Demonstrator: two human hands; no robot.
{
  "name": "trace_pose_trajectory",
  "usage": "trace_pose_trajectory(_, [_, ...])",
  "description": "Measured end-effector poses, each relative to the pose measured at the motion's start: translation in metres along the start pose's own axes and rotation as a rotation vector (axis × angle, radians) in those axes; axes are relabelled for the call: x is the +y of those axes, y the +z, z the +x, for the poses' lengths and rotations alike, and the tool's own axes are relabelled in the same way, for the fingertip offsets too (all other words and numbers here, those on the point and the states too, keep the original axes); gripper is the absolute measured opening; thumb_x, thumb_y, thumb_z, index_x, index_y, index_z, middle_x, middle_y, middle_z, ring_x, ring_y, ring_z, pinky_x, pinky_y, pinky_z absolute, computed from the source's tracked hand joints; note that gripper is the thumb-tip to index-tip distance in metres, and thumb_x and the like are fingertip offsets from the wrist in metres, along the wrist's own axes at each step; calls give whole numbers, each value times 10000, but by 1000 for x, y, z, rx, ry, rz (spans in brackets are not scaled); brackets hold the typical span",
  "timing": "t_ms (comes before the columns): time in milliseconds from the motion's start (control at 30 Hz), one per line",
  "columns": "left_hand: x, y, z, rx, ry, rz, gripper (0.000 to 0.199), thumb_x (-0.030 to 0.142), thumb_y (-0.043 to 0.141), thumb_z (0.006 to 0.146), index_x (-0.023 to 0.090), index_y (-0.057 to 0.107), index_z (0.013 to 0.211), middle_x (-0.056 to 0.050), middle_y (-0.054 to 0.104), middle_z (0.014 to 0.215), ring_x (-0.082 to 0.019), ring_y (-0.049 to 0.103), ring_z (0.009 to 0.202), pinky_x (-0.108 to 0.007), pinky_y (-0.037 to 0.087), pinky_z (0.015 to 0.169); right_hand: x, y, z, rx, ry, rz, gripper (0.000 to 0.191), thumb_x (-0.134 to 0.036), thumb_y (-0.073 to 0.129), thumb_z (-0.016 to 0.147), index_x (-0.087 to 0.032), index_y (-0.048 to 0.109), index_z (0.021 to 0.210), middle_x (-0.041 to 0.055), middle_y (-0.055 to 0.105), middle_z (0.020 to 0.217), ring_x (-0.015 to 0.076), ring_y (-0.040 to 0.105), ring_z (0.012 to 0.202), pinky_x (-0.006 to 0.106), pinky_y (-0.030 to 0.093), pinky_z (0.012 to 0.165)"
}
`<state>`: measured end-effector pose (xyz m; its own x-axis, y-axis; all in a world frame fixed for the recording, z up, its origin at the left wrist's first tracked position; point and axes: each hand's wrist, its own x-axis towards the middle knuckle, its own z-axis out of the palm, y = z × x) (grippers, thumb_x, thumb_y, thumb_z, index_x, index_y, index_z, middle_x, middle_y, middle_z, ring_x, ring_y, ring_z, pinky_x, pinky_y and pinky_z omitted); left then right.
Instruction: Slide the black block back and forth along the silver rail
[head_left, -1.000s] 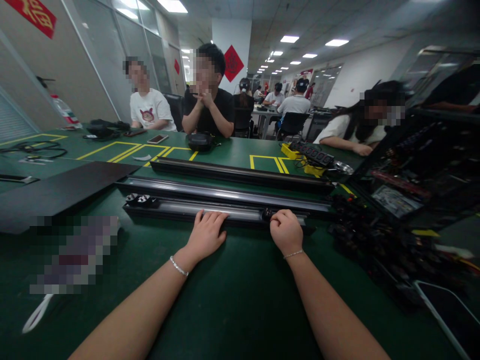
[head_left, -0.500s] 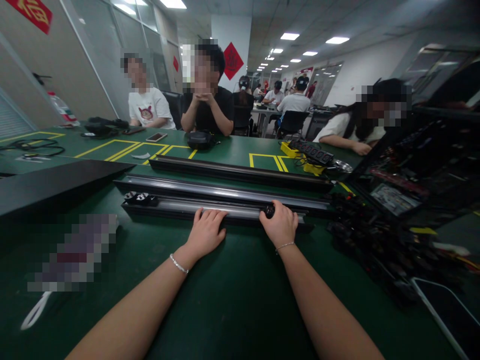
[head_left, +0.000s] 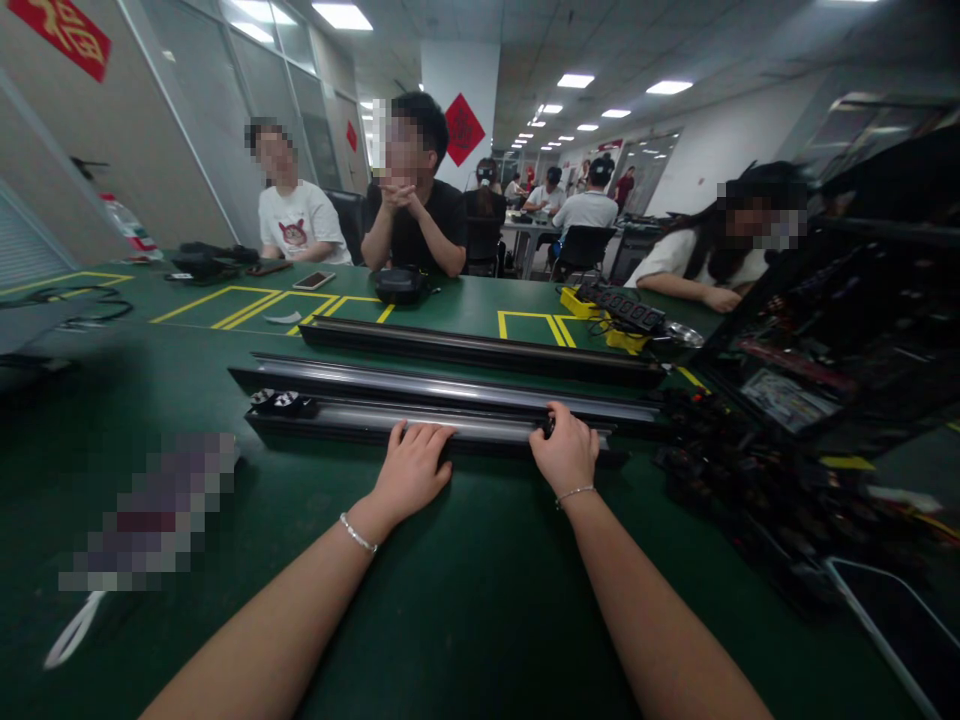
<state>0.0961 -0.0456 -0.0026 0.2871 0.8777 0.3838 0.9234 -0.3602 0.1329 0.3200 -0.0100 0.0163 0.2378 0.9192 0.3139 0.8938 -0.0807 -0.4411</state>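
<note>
While the left hand [head_left: 415, 465] stayed put over the edge of the near rail [head_left: 487, 428], the right hand [head_left: 566, 450] shifted slightly right, taking the black part [head_left: 550, 427] with it. Part sat in the rail's right half, mostly hidden, seemingly pinched between thumb and fingers. My read: placement was under adjustment, not settled. Left fingers lay draped; couldn't tell if they clamped or just steadied.

Also changed: dark panel at left was gone from its spot; a blurred grey shape [head_left: 34, 315] showed at that edge, couldn't tell if same item.

Surface: green table [head_left: 450, 600], middle rail [head_left: 450, 387] and far rail [head_left: 465, 346] beyond, two checkered parts [head_left: 286, 401] at the near rail's left end. Pixelated item [head_left: 150, 510] left, phone [head_left: 907, 640] right, dark clutter [head_left: 720, 490] near it.

Room: office, ceiling lights [head_left: 576, 81], red hangings [head_left: 464, 130], person in black [head_left: 416, 225] seated opposite, others around and behind.
</note>
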Motion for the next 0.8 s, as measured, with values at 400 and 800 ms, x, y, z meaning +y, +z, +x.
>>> trace_pose_trajectory(400, [0, 0, 1, 0, -2, -4, 439, 284, 507, 775, 250, 475, 1212, -49, 586, 1184, -228, 484, 1125, -471, 195, 1065, 14, 1, 2, 99, 9, -69, 467, -322, 473, 714, -169, 526, 1152, 114, 610, 1086, 267, 488, 1070, 462, 218, 1002])
trace_pose_trajectory(800, [0, 0, 0, -11, -6, -9, 439, 288, 500, 781, 258, 468, 1218, -45, 590, 1178, -231, 482, 1124, -472, 189, 1067, 16, -3, 3, 82, 32, -84, 502, -303, 465, 724, -184, 492, 1210, 103, 588, 1148, 264, 474, 1101, 469, 216, 1014])
